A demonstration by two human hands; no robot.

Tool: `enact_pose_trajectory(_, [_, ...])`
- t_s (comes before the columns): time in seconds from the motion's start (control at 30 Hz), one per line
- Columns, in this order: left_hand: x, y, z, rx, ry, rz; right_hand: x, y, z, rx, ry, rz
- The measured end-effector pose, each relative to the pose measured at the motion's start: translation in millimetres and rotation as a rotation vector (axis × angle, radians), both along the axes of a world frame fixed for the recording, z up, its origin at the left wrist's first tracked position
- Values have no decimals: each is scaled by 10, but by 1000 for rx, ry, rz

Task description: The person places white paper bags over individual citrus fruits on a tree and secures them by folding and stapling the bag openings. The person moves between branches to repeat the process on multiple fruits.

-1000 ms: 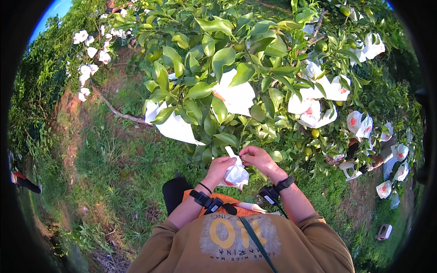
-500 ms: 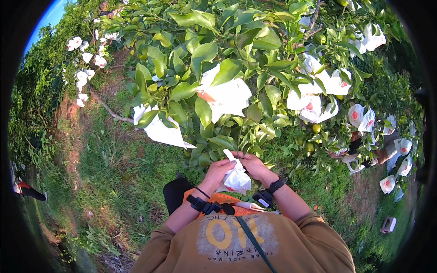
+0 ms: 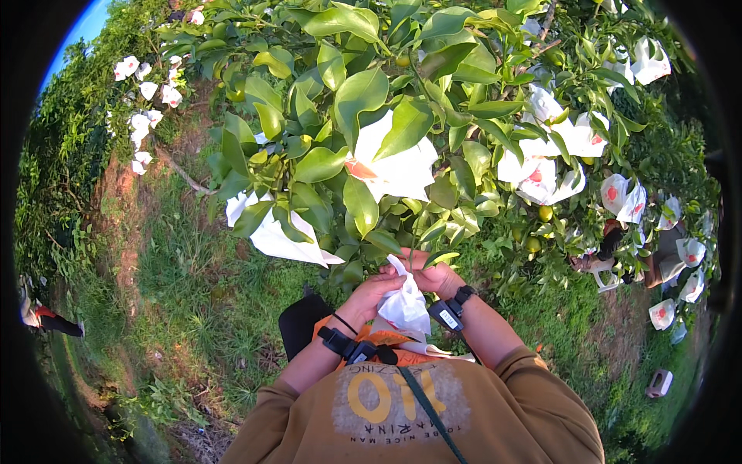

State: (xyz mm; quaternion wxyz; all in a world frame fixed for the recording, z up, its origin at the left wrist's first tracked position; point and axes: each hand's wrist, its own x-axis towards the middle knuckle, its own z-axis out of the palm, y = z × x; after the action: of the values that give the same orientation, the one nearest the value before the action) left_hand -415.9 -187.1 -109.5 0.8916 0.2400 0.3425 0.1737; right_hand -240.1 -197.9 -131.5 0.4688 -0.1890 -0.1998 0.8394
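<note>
A white paper fruit bag [image 3: 405,308] hangs below the low leaves in front of my chest, gathered narrow at its top. My left hand [image 3: 372,294] pinches that gathered neck from the left, thumb on the paper. From the other side my right hand [image 3: 433,276] closes its fingers at the same neck, beside a thin green stem; its fingertips are partly hidden by paper and a leaf. Whatever is inside the bag does not show. Just above, another white bag [image 3: 398,166] hangs among large green leaves, and a third bag [image 3: 282,236] droops to the left.
More bagged fruit [image 3: 541,179] hangs at the right, with a bare green fruit [image 3: 546,213] beneath it. An orange bag [image 3: 386,337] with papers lies against my waist. Another person's arm [image 3: 665,255] shows at far right. A pale plastic object [image 3: 659,383] rests on the grass.
The foliage and hanging bags sit slightly further right and lower in view. My right hand has shifted a little at the bag's neck; the bag hangs straighter. Both hands stay on it.
</note>
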Motion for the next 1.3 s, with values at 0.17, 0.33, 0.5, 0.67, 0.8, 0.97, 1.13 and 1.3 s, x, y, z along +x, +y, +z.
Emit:
enact_pose_trajectory(0.17, [-32,24,-52,16,-42,-48,2,-31,-108,-73,104,-25])
enact_pose_trajectory(0.33, [-41,45,-86,-4,-62,-86,53,-91,-257,-132,31,-94])
enact_pose_trajectory(0.5, [-21,51,-104,-38,-62,-97,96,-189,-322,-177,56,-150])
enact_pose_trajectory(0.67, [-34,66,-66,-46,-93,-155,151,-275,-388,-194,-6,-192])
enact_pose_trajectory(0.8, [-39,82,-3,-25,-97,-181,210,-301,-405,-187,-74,-173])
enact_pose_trajectory(0.97, [-56,67,63,-51,-62,-156,220,-306,-311,-174,-229,-185])
enact_pose_trajectory(1.13, [-63,141,105,40,62,-214,211,-377,-83,-266,-551,-210])
enact_pose_trajectory(1.3, [-12,155,178,260,274,-189,194,-506,156,-311,-775,-240])
